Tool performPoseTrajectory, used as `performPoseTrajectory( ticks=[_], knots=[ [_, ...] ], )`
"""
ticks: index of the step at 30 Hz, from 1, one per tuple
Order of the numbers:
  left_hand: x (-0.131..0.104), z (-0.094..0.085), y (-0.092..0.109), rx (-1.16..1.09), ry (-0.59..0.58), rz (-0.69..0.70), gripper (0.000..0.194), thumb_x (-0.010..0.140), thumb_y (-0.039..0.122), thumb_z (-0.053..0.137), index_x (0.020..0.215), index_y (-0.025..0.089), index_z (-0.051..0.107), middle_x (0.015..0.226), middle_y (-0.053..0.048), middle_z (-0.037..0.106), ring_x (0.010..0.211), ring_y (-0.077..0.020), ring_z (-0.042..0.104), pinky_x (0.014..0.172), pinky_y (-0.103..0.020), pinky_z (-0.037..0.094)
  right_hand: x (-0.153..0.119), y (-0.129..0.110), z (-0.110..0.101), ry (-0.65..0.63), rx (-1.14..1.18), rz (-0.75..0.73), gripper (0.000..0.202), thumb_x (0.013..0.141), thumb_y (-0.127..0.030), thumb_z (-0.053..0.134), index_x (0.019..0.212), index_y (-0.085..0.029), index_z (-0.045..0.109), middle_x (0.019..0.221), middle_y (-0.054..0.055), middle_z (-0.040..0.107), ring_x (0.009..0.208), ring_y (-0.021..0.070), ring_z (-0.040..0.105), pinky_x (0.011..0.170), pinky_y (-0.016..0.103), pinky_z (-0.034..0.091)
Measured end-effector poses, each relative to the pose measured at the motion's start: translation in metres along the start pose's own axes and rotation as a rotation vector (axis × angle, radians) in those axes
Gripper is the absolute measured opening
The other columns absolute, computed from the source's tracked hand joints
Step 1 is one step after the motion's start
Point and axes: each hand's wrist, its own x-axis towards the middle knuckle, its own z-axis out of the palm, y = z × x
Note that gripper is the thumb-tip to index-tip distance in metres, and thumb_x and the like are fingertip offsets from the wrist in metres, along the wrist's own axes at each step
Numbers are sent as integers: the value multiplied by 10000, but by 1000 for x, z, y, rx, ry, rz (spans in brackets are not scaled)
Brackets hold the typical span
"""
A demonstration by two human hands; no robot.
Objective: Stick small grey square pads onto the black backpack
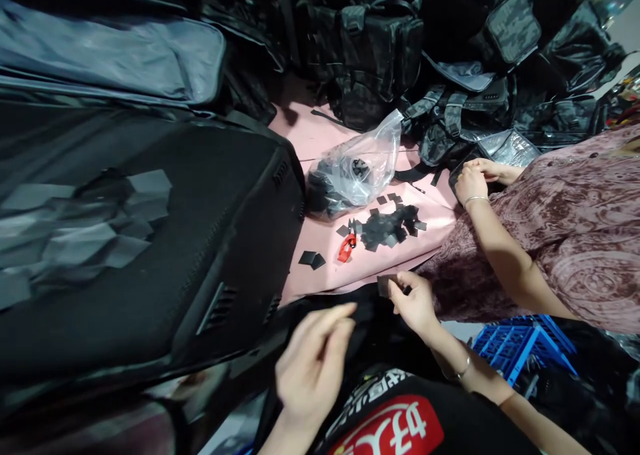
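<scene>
My left hand (313, 365) is raised in front of my black top, slightly blurred, its thumb and forefinger brought close together and nothing visible between them. A small black square piece (387, 285) is pinched in my right hand (415, 301), just off the near edge of the pink surface (320, 280). On that surface lie a pile of small black squares (385, 229), red-handled snips (346, 248) and two separate black squares (312, 259). Behind the pile is a clear plastic bag (357, 175) with dark items in it.
A large black case (225, 195) fills the left side, with grey-black pieces (85, 225) scattered on top. Dark backpacks (370, 55) are stacked behind. At the right, a person in a patterned garment (575, 235) has both hands on something dark. A blue crate (523, 345) is at lower right.
</scene>
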Motion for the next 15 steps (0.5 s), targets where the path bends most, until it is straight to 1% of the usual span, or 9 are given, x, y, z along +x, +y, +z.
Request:
performPoseTrajectory(
  ticks=[2, 3, 4, 6, 8, 10, 12, 15],
  knots=[
    [-2, 7, 9, -2, -206, 153, 222, 818, 205, 563, 1017, 190, 659, 798, -45, 655, 675, -138, 605, 659, -239, 498, -4, 0, 4, -7, -38, -78, 314, 759, -365, 539, 529, -164, 467, 503, -32, 454, 495, 83, 424, 489, 195, 346],
    [-2, 13, 11, -15, -270, 187, 262, 823, 196, 559, 1072, 187, 642, 803, -47, 656, 669, -135, 608, 666, -232, 499, -5, 0, 6, -19, -43, -103, 309, 755, -355, 544, 527, -163, 460, 512, -29, 451, 522, 88, 423, 507, 198, 352],
    [-2, 18, 11, -9, -289, 189, 296, 830, 196, 552, 1117, 181, 623, 808, -50, 655, 668, -133, 609, 675, -229, 499, -7, 0, 7, -30, -42, -116, 303, 747, -344, 551, 525, -163, 453, 515, -29, 444, 536, 90, 419, 516, 199, 353],
    [0, 27, 7, 34, -248, 145, 317, 839, 217, 544, 1145, 174, 612, 809, -54, 650, 682, -139, 609, 705, -237, 498, -7, -1, 7, -42, -23, -94, 308, 737, -341, 562, 516, -166, 439, 501, -35, 428, 518, 84, 403, 500, 197, 345],
    [2, 31, -2, 76, -188, 52, 305, 838, 264, 548, 1121, 183, 629, 757, -35, 633, 656, -138, 593, 706, -248, 497, -7, 0, 7, -92, 20, -38, 317, 738, -364, 568, 519, -167, 452, 465, -42, 422, 456, 73, 385, 460, 194, 334],
    [3, 30, -11, 79, -168, -36, 299, 825, 318, 562, 1083, 195, 648, 697, -8, 608, 604, -127, 563, 677, -249, 496, -6, 1, 7, -187, 94, 18, 317, 743, -403, 571, 549, -164, 494, 421, -51, 424, 386, 63, 372, 415, 188, 322],
    [3, 26, -16, 55, -159, -92, 296, 807, 350, 580, 1046, 198, 665, 690, 1, 603, 586, -121, 546, 657, -248, 494, -6, 3, 8, -257, 155, 57, 337, 734, -443, 583, 561, -163, 511, 391, -55, 423, 339, 55, 365, 379, 179, 304],
    [3, 21, -19, 16, -127, -131, 260, 787, 341, 607, 989, 198, 686, 725, -6, 622, 608, -123, 555, 666, -253, 493, -5, 4, 9, -285, 207, 105, 389, 724, -491, 583, 535, -161, 500, 404, -48, 444, 311, 47, 383, 340, 166, 271]
  ],
)
